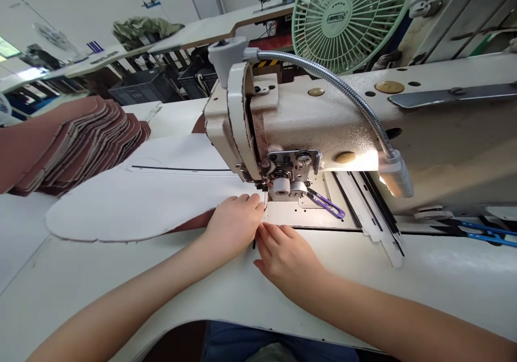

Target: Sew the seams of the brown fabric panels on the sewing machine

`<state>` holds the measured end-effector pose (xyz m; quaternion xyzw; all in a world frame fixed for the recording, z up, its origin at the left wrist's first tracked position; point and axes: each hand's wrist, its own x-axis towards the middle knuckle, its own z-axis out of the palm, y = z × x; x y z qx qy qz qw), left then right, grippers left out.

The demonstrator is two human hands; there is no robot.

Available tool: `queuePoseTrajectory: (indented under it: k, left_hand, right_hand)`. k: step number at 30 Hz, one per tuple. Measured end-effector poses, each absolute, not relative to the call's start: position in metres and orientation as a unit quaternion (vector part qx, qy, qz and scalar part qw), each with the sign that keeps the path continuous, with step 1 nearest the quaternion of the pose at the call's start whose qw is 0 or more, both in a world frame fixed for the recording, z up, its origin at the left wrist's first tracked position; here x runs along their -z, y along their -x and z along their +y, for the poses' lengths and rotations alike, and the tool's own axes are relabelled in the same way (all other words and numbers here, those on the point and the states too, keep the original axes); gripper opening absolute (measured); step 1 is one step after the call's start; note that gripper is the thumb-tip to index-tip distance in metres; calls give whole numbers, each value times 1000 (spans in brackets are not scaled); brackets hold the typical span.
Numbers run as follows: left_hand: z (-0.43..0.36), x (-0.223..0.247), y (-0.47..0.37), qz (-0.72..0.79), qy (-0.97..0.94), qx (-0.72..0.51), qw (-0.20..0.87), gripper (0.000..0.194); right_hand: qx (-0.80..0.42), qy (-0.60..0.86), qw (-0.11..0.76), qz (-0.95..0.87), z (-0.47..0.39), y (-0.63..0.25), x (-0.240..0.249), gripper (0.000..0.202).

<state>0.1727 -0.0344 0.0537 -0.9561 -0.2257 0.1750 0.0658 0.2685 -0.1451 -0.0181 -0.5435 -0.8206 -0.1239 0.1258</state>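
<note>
A large white rounded piece (133,206) with a reddish-brown underside lies left of the sewing machine (291,130), its right end reaching under the needle area. My left hand (236,222) rests on that end, fingers bent and pressed together beside the presser foot. Just below and to the right, my right hand (286,259) has its fingertips closed together at the piece's edge, nearly touching my left hand. What the right fingertips pinch is too small to make out. A short black strip end shows beneath the hands.
Stacked reddish-brown pieces (72,141) stand at the left. Purple snips (327,204) lie on the machine bed, beside white and black strips (374,211). Blue-handled scissors (480,231) are at the right. A green fan (339,22) and a bendable lamp (396,176) stand above the machine.
</note>
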Motion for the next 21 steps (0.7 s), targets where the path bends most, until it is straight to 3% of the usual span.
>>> queuePoseTrajectory:
  k: [6, 15, 21]
  left_hand:
    - [-33, -50, -185, -236, 956, -147, 91, 25]
    - [-34, -40, -195, -261, 953, -128, 90, 28]
    - [-36, -50, -193, -271, 942, -173, 99, 30]
  right_hand:
    - [122, 562, 107, -811, -137, -275, 17, 18]
    - [67, 593, 90, -798, -126, -280, 19, 19]
    - [115, 586, 116, -793, -131, -280, 22, 26]
